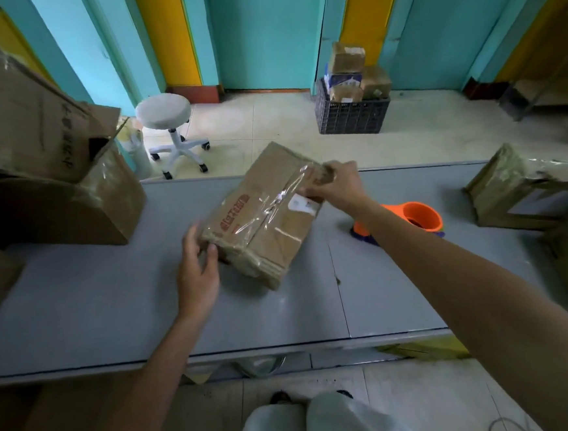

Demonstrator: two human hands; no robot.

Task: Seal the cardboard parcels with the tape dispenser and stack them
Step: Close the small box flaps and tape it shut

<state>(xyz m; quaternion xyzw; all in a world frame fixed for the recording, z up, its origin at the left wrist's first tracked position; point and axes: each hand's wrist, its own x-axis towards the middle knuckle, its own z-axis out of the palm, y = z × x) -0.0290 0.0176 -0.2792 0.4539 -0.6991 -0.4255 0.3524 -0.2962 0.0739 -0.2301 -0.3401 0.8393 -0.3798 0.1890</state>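
Note:
A brown cardboard parcel with red print and shiny clear tape across its top lies at an angle in the middle of the grey table. My left hand grips its near left corner. My right hand holds the far right corner, fingers curled over the taped edge. The orange tape dispenser rests on the table to the right, partly hidden behind my right forearm; neither hand touches it.
Large taped cartons are piled at the table's left end. More cardboard boxes sit at the right end. Beyond the table stand a white swivel stool and a dark crate filled with small parcels.

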